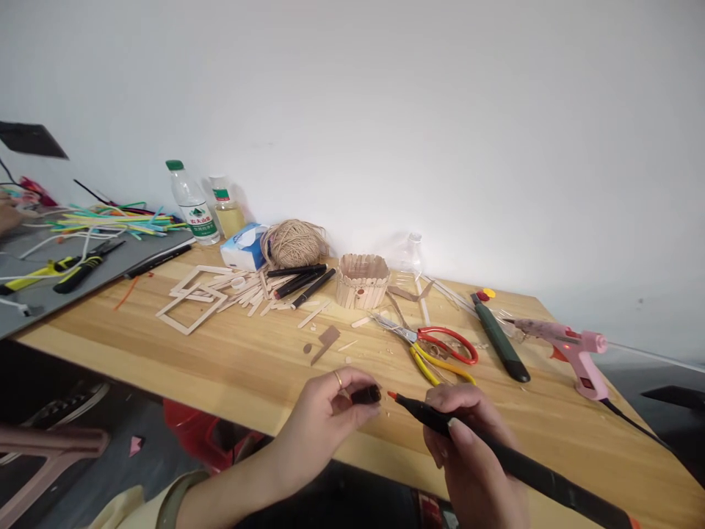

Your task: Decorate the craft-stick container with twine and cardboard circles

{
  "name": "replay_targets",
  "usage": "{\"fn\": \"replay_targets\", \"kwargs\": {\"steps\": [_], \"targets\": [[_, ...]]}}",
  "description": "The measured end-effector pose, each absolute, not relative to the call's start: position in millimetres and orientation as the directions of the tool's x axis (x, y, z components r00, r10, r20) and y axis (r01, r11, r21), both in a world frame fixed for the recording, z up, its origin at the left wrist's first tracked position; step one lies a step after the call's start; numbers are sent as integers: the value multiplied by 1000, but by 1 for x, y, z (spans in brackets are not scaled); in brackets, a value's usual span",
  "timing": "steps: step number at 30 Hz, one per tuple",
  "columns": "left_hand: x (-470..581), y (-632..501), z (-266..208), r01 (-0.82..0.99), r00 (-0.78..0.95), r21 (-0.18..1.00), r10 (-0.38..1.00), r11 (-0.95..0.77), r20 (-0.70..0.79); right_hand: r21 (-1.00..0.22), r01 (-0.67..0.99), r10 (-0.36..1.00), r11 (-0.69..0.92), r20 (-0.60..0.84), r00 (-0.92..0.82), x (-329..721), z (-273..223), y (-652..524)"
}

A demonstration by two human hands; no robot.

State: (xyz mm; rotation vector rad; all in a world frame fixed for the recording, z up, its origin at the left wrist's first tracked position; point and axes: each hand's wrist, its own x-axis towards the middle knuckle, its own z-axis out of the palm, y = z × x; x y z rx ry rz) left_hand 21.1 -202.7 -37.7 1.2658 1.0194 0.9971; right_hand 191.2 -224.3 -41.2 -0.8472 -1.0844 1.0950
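Observation:
My left hand [330,408] pinches a black marker cap [366,395] near the table's front edge, its opening turned to the right. Just right of it, my right hand [474,441] grips a black marker [529,466], whose bare orange tip points at the cap. A small gap separates tip and cap. Beyond my hands lie scissors [424,345] with one red and one yellow handle. A small basket of wooden sticks [362,283] stands upright farther back. Brown scraps [326,344] lie between the basket and my left hand.
At right sit a green utility knife [499,338] and a pink glue gun [573,349] with its cord. Behind are several black markers [300,283], wooden sticks [253,290], square frames [192,305], twine [296,242], tissues [242,248] and bottles [195,209]. Pliers [82,268] lie left; another person's hand [8,213] shows.

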Motion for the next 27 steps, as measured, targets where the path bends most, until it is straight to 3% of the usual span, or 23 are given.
{"fn": "replay_targets", "kwargs": {"steps": [9,13,17,19,21,27], "targets": [[19,-203,-39,77,239,996,971,-34,15,-951,-251,983,182,167,79,191,-37,-224],[15,-204,-37,174,262,969,957,-174,125,-974,-183,988,133,115,104,184,-32,-224],[8,-209,-31,335,478,772,804,-540,354,-992,-102,994,69,59,93,175,-30,-228],[6,-214,-27,401,603,616,701,-679,381,-992,-94,995,82,77,60,172,-31,-232],[6,-219,-23,439,657,539,666,-719,353,-985,-114,992,127,123,41,169,-33,-237],[6,-226,-15,384,694,670,677,-635,245,-985,-136,983,108,126,-134,168,-34,-247]]}}
